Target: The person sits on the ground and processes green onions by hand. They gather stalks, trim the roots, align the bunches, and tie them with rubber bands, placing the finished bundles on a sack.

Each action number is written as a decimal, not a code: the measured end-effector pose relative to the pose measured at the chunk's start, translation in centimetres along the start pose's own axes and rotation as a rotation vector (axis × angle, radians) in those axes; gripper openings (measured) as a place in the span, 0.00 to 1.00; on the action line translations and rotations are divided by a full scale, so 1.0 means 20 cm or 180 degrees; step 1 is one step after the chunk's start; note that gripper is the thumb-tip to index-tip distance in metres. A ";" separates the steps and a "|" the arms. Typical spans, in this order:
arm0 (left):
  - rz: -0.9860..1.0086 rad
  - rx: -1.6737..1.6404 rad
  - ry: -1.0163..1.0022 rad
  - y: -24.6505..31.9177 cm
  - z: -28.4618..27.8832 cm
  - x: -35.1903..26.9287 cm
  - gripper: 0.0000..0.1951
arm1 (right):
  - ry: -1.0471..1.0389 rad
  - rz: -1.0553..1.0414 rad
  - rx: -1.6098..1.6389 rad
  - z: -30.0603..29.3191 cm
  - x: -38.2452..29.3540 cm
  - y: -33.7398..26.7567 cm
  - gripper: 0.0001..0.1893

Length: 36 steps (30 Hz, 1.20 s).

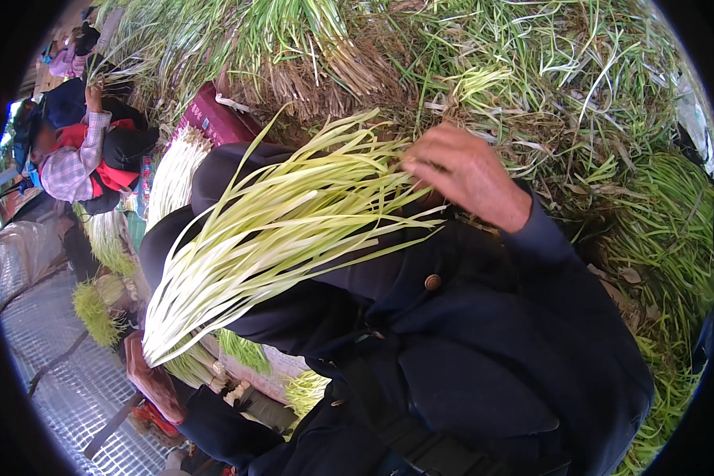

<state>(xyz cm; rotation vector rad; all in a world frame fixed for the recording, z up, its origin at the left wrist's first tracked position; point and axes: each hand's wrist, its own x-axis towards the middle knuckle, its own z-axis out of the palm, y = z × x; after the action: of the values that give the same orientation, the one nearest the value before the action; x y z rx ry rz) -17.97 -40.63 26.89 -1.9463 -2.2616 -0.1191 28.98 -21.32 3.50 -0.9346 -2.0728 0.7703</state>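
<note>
A long bunch of pale yellow-green leafy stalks (285,220) lies slanting across my dark-clothed lap. At the lower left, my left hand (149,372) grips its white stem end. My right hand (461,172) is at the leaf tips on the other side, its fingers bent against them; whether they pinch any leaves cannot be told. Beyond my knees, a bundle of white stems (180,169) lies beside a maroon printed bag (214,116). A heap of green stalks with brown roots (345,65) rises past my right hand.
Loose green leaves (660,226) pile up along the right side. More bundles (110,238) lie at the left, near clear plastic sheeting (77,339) with dark straps. Another person in a checked shirt (71,172) sits at the upper left, a hand raised to some stalks.
</note>
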 end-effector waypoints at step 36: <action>-0.0481 -0.0549 0.0153 -0.24 0.07 -0.07 0.14 | -0.0049 0.0174 -0.0544 0.04 0.06 0.18 0.10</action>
<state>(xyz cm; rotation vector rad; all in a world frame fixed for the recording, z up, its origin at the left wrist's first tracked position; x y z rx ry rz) -22.58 -42.52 25.55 -1.8248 -2.4371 -0.3868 29.09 -18.56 0.82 -1.0855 -2.1600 0.6373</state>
